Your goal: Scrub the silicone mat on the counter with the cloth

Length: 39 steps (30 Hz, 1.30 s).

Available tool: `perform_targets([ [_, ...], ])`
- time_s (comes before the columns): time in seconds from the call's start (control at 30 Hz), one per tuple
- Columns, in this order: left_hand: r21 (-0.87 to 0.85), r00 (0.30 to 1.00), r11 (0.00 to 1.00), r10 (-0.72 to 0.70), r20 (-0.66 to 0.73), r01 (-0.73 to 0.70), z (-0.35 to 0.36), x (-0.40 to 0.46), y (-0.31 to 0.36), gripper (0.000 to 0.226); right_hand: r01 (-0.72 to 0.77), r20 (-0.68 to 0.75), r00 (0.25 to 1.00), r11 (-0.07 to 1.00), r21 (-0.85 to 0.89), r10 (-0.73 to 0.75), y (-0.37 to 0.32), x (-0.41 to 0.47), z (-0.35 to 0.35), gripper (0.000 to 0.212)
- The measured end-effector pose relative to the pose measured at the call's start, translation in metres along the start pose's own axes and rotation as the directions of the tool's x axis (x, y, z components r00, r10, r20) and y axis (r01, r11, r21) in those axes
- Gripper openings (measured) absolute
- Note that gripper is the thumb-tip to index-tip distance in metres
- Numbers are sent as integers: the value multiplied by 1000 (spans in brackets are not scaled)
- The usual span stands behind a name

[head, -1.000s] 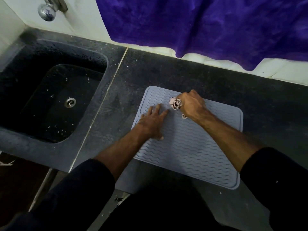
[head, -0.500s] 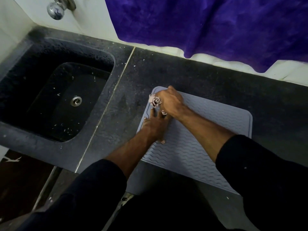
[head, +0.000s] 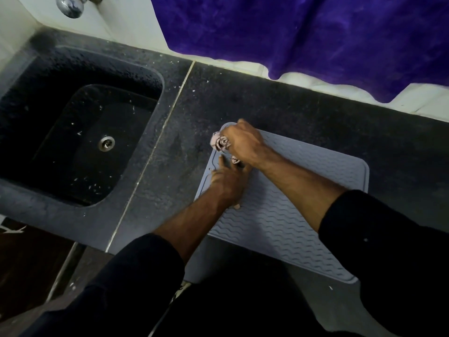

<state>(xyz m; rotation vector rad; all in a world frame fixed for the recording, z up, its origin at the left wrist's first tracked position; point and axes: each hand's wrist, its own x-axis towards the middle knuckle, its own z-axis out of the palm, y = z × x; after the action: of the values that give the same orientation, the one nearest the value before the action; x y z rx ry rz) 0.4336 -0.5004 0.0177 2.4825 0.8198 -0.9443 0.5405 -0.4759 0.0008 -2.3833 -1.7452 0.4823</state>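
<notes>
From where I'm watching, the right hand (head: pixel 244 142) is bunched around a small wadded cloth (head: pixel 220 142), pressing it onto the far left corner of the grey silicone mat (head: pixel 291 205) on the dark counter (head: pixel 279 105). The left hand (head: pixel 227 182) lies flat, fingers straight, pinning the mat's left edge just under the cloth. The black sink (head: pixel 80 132) sits off to the left.

The frame shows one silicone mat (head: pixel 291 215), one cloth (head: pixel 220 142), two hands, one sink (head: pixel 80 132), one tap (head: pixel 70 4) and one purple towel (head: pixel 303 32).
</notes>
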Motion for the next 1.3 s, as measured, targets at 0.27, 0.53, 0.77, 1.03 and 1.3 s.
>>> perform_targets([
  [0.27,-24,1000,1000,-9,-8,9,2,1,-3,125,-92,55,993,981,-168,102,27,-13,-6,24],
  [0.53,-19,1000,1000,-23,-4,23,1,1,1,124,22,-75,997,1000,1,-22,13,20,-5,26],
  [0.77,-27,1000,999,-19,-16,18,2,2,-2,129,-65,-10,998,966,-250,65,23,5,-2,20],
  [1.03,-46,1000,999,-19,-4,19,0,2,0,124,-79,-95,993,993,-88,70,21,20,-22,13],
  [1.3,-40,1000,999,-18,-5,18,1,2,-1,125,-117,-21,993,969,-216,116,32,4,-10,25],
])
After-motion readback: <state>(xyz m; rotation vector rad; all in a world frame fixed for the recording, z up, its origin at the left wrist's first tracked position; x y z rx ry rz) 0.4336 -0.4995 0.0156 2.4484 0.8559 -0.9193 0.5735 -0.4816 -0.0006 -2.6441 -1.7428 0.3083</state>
